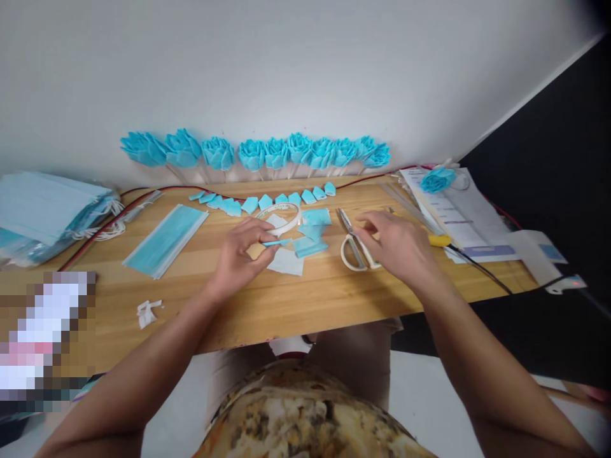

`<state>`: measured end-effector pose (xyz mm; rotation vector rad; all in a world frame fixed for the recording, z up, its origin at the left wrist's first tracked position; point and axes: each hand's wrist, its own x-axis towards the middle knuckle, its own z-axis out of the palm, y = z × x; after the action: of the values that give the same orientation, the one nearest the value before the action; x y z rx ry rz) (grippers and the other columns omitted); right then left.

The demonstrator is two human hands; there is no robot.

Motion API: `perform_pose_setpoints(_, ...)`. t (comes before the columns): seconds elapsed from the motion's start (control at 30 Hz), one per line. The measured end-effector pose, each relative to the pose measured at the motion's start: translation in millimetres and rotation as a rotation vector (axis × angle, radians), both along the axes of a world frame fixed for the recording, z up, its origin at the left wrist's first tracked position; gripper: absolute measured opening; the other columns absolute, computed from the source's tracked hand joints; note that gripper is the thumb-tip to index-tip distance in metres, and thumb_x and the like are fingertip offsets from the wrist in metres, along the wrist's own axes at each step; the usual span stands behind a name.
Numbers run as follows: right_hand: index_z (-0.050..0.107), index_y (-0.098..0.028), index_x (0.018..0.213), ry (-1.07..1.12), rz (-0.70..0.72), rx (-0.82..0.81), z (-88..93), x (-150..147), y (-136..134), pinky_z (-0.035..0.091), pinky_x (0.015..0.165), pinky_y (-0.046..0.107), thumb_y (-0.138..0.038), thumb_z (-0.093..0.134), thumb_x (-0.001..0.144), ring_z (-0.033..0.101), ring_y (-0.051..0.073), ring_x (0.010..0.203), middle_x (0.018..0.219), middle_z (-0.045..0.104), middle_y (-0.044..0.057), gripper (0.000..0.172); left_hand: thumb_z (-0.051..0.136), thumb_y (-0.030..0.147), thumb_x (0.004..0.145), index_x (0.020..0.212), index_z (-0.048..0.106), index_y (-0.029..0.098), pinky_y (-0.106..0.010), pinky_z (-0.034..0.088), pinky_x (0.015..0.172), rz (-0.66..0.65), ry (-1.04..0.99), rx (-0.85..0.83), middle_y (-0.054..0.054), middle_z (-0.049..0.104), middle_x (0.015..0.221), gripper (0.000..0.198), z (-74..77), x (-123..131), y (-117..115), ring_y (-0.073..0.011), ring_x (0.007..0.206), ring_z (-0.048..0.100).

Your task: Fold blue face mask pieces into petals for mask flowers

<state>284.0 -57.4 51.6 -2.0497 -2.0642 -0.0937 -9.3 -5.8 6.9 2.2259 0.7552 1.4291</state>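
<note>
My left hand (243,251) pinches a small folded piece of blue mask fabric (277,242) between thumb and fingers. Just beyond it a roll of white tape (281,219) lies tilted over white scraps. To its right are cut blue fabric pieces (310,245), and a white square of fabric (286,262) lies below. My right hand (398,245) is bent over white-handled scissors (353,251), thumb and finger closed at their pivot. The scissors point away from me, and part of the right handle is hidden under the hand.
Several blue fabric flowers (265,154) lean along the wall. Cut petals (265,203) form a row before them. Masks (167,240) lie left, with a stack (48,203) beyond. A yellow-handled tool (438,240) with a black cord, papers (470,216) and a flower (438,180) are right.
</note>
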Motion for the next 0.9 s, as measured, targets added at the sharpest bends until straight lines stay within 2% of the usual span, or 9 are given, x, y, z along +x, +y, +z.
perform_pose_setpoints(0.1,0.071,-0.021,0.102,0.331,0.216,0.067,4.6,-27,3,0.049,0.075,0.03,-0.034,0.06,0.099,0.072,0.02,0.088,0.097,0.078,0.005,0.018,0.073,0.014,0.086,0.085,0.069,0.02,-0.037,0.056,0.08,0.005,0.069,0.091,-0.008,0.075,0.093,0.007,-0.6,0,-2,-0.0211,0.09,0.072)
perform_pose_setpoints(0.23,0.068,-0.021,0.096,0.467,0.347,0.11,-0.2,-57,8,0.047,0.07,0.029,-0.033,0.064,0.095,0.07,0.018,0.082,0.092,0.075,0.004,0.014,0.07,0.013,0.087,0.087,0.069,0.019,-0.036,0.057,0.08,0.004,0.136,0.18,-0.009,0.075,0.097,0.006,0.6,1,-4,-0.0207,0.089,0.072)
perform_pose_setpoints(0.47,0.063,-0.021,0.086,0.458,0.318,0.137,-3.8,-68,12,0.042,0.067,0.028,-0.023,0.061,0.088,0.065,0.016,0.074,0.087,0.073,0.003,0.004,0.064,0.01,0.087,0.087,0.07,0.019,-0.036,0.057,0.079,-0.009,0.212,0.237,-0.008,0.076,0.096,0.011,5.2,2,-7,-0.0208,0.088,0.071)
perform_pose_setpoints(0.63,0.062,-0.021,0.084,0.501,0.321,0.121,-4.0,-69,13,0.043,0.067,0.028,-0.017,0.057,0.087,0.064,0.015,0.071,0.086,0.073,0.003,0.007,0.064,0.012,0.087,0.086,0.072,0.02,-0.036,0.056,0.078,0.015,0.217,0.197,-0.009,0.076,0.098,0.011,4.7,2,-7,-0.0212,0.087,0.071)
perform_pose_setpoints(0.9,0.063,-0.021,0.086,0.545,0.332,0.161,-6.8,-67,13,0.044,0.067,0.028,-0.017,0.058,0.086,0.064,0.015,0.07,0.085,0.073,0.002,0.006,0.068,0.015,0.087,0.085,0.072,0.019,-0.036,0.056,0.079,0.044,0.149,0.168,-0.009,0.076,0.095,0.006,-2.0,2,-3,-0.0213,0.087,0.072)
